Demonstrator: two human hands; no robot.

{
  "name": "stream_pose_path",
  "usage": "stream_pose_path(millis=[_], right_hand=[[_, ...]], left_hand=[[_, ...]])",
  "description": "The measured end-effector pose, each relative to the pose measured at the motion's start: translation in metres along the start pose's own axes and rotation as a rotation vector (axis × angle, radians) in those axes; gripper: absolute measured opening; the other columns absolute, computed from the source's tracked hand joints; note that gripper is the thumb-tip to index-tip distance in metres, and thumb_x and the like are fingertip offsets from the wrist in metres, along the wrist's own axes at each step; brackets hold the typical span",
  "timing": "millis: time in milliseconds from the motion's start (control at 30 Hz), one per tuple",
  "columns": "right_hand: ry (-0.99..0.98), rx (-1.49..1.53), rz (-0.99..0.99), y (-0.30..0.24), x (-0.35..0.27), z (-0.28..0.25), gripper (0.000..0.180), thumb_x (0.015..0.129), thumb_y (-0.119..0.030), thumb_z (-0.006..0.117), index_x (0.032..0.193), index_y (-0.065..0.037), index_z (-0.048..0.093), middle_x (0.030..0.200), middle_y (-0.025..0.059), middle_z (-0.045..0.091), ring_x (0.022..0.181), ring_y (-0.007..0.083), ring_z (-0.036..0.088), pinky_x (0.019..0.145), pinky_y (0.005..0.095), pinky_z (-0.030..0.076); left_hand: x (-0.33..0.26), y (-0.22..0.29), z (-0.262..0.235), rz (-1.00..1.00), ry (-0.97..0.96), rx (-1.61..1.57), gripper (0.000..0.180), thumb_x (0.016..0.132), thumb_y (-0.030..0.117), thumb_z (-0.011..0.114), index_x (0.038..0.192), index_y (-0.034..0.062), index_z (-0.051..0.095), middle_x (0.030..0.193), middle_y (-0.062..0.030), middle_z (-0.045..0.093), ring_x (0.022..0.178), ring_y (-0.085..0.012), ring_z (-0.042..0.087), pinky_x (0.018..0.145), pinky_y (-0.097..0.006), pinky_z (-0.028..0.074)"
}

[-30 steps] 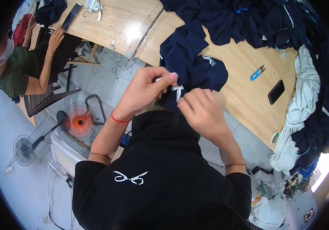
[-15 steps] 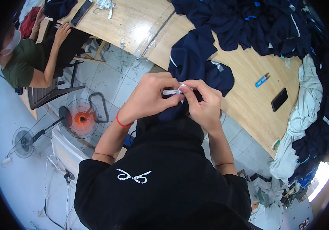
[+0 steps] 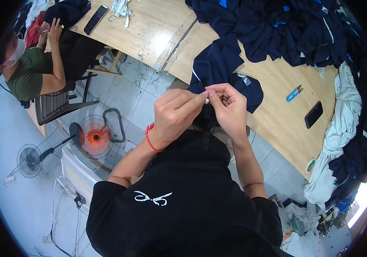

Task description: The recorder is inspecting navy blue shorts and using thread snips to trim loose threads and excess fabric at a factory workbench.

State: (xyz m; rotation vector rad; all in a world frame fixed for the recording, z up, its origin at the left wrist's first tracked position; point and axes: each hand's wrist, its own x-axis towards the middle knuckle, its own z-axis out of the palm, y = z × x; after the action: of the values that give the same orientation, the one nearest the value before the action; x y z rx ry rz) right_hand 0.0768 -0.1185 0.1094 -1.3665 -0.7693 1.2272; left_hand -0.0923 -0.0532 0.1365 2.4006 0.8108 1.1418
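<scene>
In front of my chest, my left hand (image 3: 175, 113) and my right hand (image 3: 231, 109) meet at the fingertips. Both are closed in a pinch on a narrow white strip (image 3: 207, 101); only a small bit of it shows, and the fingers cover the rest. A red cord is tied round my left wrist. Just beyond and beneath my hands, a navy garment (image 3: 217, 55) with a white edge line hangs over the table's edge toward my lap. A small white tag (image 3: 244, 79) shows on its right part.
On the wooden table (image 3: 273, 103) lie blue thread snips (image 3: 294, 93) and a black phone (image 3: 314, 115). Navy garments (image 3: 273, 34) pile up at the far right, beside bunched white cloth (image 3: 339, 115). A co-worker (image 3: 33, 73) sits at left; a fan (image 3: 95, 137) stands on the floor.
My left hand has turned over so its back faces up, and less of the white strip shows. The co-worker's hands have come together on dark cloth.
</scene>
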Motion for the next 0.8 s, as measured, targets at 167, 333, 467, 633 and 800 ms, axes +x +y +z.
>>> stream_pose_path(millis=[167, 333, 467, 633, 800], right_hand=[[-0.077, -0.200, -0.311, -0.013, -0.014, 0.004, 0.055, 0.087, 0.003, 0.083, 0.140, -0.001, 0.066, 0.115, 0.0131, 0.078, 0.104, 0.0220, 0.076, 0.100, 0.0352, 0.057], [-0.016, -0.288, -0.398, -0.005, -0.012, -0.001, 0.052, 0.084, 0.003, 0.087, 0.133, 0.000, 0.071, 0.117, 0.0148, 0.079, 0.109, 0.0235, 0.077, 0.104, 0.0345, 0.055], [0.066, -0.446, -0.637, -0.019, -0.005, 0.001, 0.039, 0.079, -0.001, 0.090, 0.117, -0.004, 0.078, 0.106, 0.0108, 0.079, 0.098, 0.0286, 0.076, 0.092, 0.0381, 0.056], [0.148, -0.705, -0.964, -0.008, -0.005, -0.009, 0.023, 0.083, -0.008, 0.089, 0.104, -0.007, 0.078, 0.095, 0.0068, 0.076, 0.097, 0.0247, 0.076, 0.096, 0.0442, 0.051], [0.220, -0.904, -0.810, 0.012, -0.001, -0.035, 0.033, 0.089, -0.023, 0.088, 0.110, -0.003, 0.073, 0.122, 0.0149, 0.075, 0.120, 0.0335, 0.071, 0.109, 0.0480, 0.046]], left_hand=[[0.000, -0.002, -0.009, -0.641, -0.233, -0.220, 0.006, 0.088, 0.002, 0.075, 0.092, 0.0049, 0.074, 0.102, -0.0101, 0.069, 0.099, -0.0271, 0.064, 0.096, -0.037, 0.047], [-0.002, -0.016, -0.012, -1.293, -0.197, -1.447, 0.011, 0.099, 0.004, 0.072, 0.106, 0.0013, 0.080, 0.152, -0.0118, 0.061, 0.133, -0.0186, 0.059, 0.115, -0.035, 0.043], [-0.007, -0.012, -0.014, -1.184, -0.170, -1.420, 0.013, 0.101, 0.007, 0.074, 0.110, 0.0016, 0.081, 0.153, -0.0121, 0.062, 0.137, -0.0183, 0.057, 0.116, -0.035, 0.043], [-0.002, -0.010, -0.022, -0.746, -0.379, -0.665, 0.013, 0.104, 0.006, 0.073, 0.113, 0.0004, 0.080, 0.149, -0.0139, 0.064, 0.130, -0.0197, 0.064, 0.107, -0.035, 0.052], [-0.006, -0.040, -0.023, -0.672, -0.082, -0.461, 0.018, 0.100, 0.005, 0.076, 0.117, 0.0032, 0.080, 0.146, -0.0161, 0.064, 0.123, -0.0240, 0.069, 0.106, -0.038, 0.053]])
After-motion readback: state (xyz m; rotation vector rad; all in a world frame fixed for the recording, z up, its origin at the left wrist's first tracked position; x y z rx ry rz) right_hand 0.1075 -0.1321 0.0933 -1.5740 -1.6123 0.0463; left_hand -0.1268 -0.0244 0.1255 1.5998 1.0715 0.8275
